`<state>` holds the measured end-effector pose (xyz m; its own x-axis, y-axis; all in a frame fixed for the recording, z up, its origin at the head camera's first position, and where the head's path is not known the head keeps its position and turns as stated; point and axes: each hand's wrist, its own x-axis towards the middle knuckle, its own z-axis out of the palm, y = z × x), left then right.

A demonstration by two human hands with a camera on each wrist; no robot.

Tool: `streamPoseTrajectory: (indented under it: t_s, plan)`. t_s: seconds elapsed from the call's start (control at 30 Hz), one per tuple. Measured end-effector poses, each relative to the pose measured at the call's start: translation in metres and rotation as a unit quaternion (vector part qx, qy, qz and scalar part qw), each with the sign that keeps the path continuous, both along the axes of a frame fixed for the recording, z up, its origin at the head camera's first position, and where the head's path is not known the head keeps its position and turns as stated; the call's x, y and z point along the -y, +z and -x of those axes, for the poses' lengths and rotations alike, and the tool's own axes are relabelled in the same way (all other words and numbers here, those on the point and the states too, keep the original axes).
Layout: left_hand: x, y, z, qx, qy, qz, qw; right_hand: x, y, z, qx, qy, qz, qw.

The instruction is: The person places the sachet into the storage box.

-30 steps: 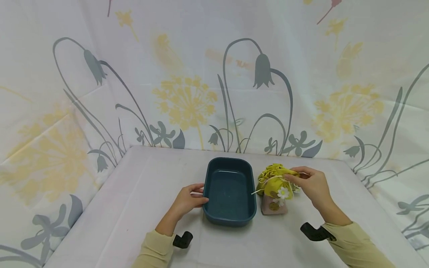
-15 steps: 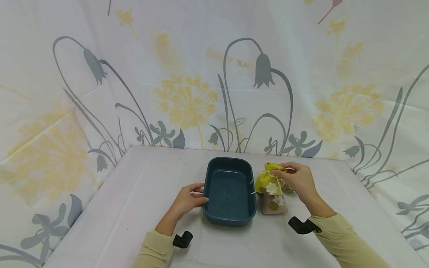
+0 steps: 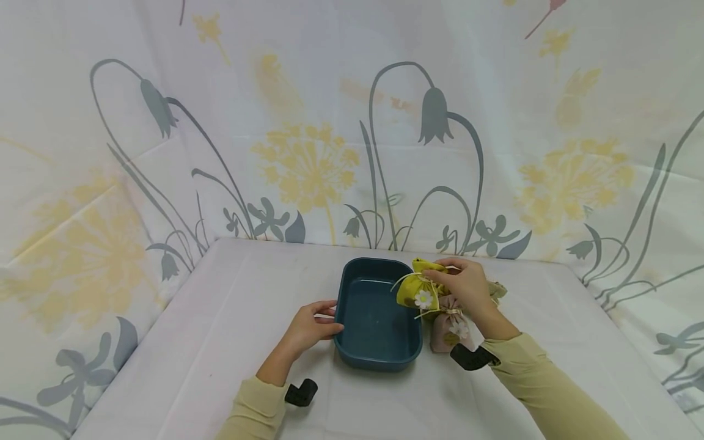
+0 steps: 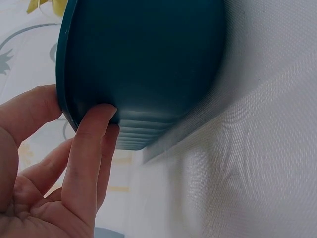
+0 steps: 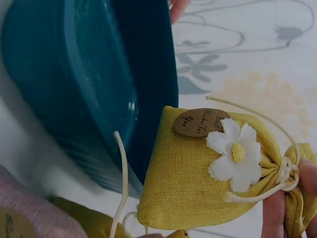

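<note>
My right hand pinches the gathered neck of a yellow drawstring pouch with a white flower, a small brown tag and cream cords. In the head view the pouch hangs over the right rim of a dark blue rectangular basin. My left hand grips the basin's left edge, its fingertips against the outer wall in the left wrist view. The basin stands on the table, and its visible floor is bare. A pink drawstring pouch with a white flower sits to the basin's right, partly behind the right wrist.
Behind the right hand, a greenish pouch shows in part. Another yellow-olive pouch lies low in the right wrist view, beside the pink one. White cloth covers the table, and a flower-printed curtain rises at the back.
My right hand has lifted the yellow pouch from above the pink one and carried it left to the basin's rim. The left hand and basin have stayed put.
</note>
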<state>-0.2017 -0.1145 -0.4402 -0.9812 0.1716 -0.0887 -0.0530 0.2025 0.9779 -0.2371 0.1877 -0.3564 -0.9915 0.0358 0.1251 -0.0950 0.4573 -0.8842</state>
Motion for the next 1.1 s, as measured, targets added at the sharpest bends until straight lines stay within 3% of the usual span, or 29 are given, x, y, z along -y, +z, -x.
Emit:
streamPoseTrajectory:
  t_s: [0.37,0.9,1.1]
  plan:
    - [0.001,-0.002,-0.001,0.003,0.003,-0.002,1.0000,0.023,-0.002,0.017,0.025,0.005,-0.011,1.000]
    - [0.002,0.001,0.001,0.008,0.000,-0.007,0.9999,0.063,-0.017,0.044,0.044,0.044,0.032,0.998]
    - [0.002,0.002,0.001,0.010,0.000,-0.004,0.9999,0.078,-0.022,0.055,0.052,0.041,0.037,0.997]
